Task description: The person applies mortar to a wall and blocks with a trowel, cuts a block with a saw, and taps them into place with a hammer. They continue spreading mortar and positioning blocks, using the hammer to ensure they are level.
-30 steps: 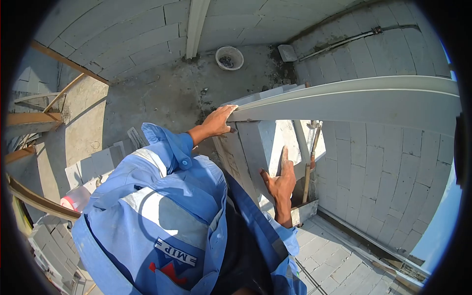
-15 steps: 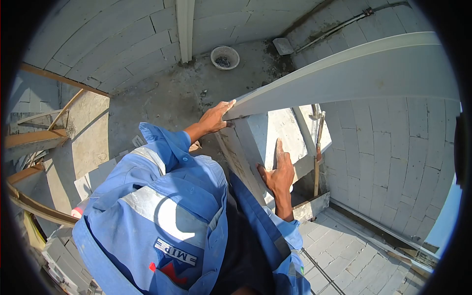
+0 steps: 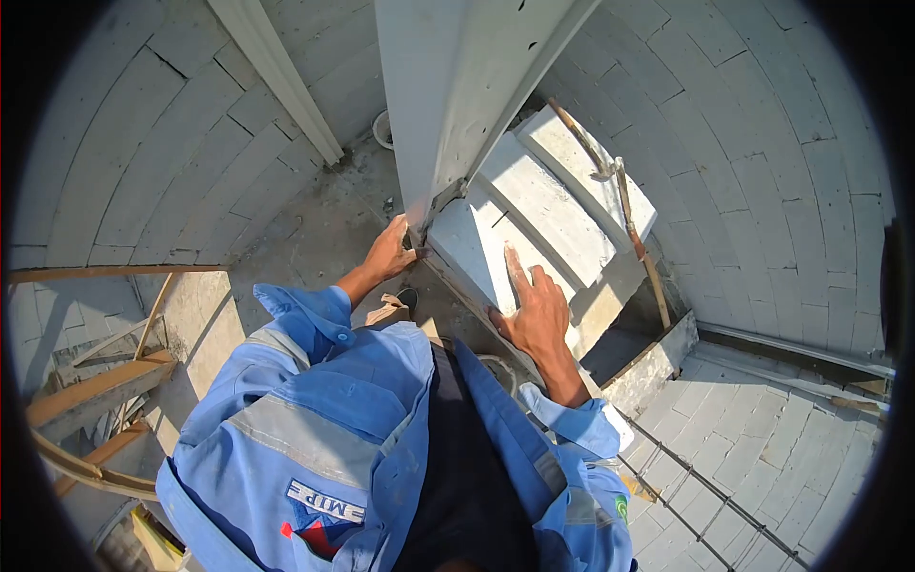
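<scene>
A long light-grey channel rises away from me, with its near end beside the white blocks. My left hand is at that lower end, fingers closed about its corner. Several white building blocks lie side by side to the right of the channel. On the nearest block rests my right hand, its index finger stretched out and the others slightly bent, holding nothing. A wooden-handled tool leans against the blocks' right end, and another handled tool lies on the far block.
Block walls enclose the right side. Below the blocks is a dark opening with a concrete edge. Thin steel bars run at lower right. Timber pieces are at left, and a bucket rim shows behind the channel.
The channel has swung from stretching rightward to pointing up and away in view, uncovering more blocks and tools. My left hand stays at its end; my right stays on the block. The view has turned.
</scene>
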Demonstrator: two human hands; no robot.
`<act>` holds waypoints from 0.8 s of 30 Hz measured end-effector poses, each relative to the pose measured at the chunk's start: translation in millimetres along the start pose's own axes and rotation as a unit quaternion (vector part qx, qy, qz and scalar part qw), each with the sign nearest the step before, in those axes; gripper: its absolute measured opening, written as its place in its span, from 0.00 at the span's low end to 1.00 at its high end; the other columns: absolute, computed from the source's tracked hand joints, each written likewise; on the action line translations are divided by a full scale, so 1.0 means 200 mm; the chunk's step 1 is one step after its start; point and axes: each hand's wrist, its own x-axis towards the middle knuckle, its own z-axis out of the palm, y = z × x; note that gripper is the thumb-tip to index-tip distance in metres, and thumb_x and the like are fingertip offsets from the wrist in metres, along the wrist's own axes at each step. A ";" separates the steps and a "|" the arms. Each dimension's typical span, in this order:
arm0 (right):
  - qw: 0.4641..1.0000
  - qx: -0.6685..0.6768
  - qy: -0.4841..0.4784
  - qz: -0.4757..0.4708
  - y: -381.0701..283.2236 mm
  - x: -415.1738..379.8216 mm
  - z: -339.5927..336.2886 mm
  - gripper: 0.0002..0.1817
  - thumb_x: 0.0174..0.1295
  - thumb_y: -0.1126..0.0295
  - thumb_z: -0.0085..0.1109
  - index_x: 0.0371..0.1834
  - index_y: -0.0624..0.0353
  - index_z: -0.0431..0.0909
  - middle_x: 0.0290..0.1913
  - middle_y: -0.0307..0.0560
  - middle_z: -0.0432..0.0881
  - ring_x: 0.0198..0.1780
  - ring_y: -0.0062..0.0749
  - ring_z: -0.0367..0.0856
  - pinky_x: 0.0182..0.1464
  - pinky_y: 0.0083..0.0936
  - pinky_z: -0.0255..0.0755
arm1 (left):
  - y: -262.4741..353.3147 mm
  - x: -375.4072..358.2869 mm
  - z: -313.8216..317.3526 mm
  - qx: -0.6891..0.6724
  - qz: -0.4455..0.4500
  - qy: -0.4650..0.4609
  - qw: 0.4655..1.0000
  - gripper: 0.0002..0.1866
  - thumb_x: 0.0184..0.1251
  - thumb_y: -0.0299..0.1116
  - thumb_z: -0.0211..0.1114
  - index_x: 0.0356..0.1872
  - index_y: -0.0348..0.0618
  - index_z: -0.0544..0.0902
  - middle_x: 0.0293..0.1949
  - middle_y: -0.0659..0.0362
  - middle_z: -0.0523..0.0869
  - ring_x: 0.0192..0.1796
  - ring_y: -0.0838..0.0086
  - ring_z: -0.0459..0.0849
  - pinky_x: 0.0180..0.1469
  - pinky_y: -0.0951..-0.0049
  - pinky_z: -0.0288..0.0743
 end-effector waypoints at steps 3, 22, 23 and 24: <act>1.000 0.009 0.008 -0.004 0.01 -0.01 0.01 0.54 0.43 0.60 0.79 0.78 0.46 0.63 0.42 0.53 0.75 0.43 0.47 0.78 0.45 0.39 0.70 | -0.32 0.04 0.16 0.047 0.056 0.037 0.997 0.35 0.62 0.36 0.70 0.68 0.32 0.69 0.67 0.40 0.73 0.69 0.46 0.71 0.70 0.57 0.66; 0.995 0.099 -0.029 0.011 0.04 0.02 -0.02 0.52 0.47 0.62 0.76 0.80 0.37 0.60 0.46 0.51 0.76 0.46 0.45 0.76 0.47 0.40 0.67 | -0.40 -0.10 -0.06 0.329 0.074 -0.182 0.924 0.22 0.69 0.33 0.59 0.62 0.38 0.77 0.62 0.41 0.78 0.58 0.43 0.81 0.53 0.47 0.79; 0.994 0.101 -0.033 0.014 0.04 0.01 -0.01 0.52 0.47 0.62 0.76 0.80 0.37 0.60 0.46 0.51 0.76 0.46 0.45 0.76 0.47 0.40 0.67 | -0.39 -0.11 -0.06 0.327 0.069 -0.189 0.924 0.22 0.68 0.34 0.59 0.62 0.38 0.77 0.62 0.41 0.78 0.58 0.43 0.81 0.53 0.48 0.79; 0.995 0.087 -0.038 0.013 0.04 0.02 -0.01 0.53 0.47 0.64 0.76 0.80 0.37 0.59 0.46 0.50 0.76 0.46 0.45 0.76 0.47 0.40 0.66 | -0.39 -0.11 -0.07 0.325 0.064 -0.192 0.924 0.22 0.68 0.34 0.59 0.62 0.38 0.77 0.62 0.41 0.78 0.58 0.43 0.81 0.53 0.48 0.79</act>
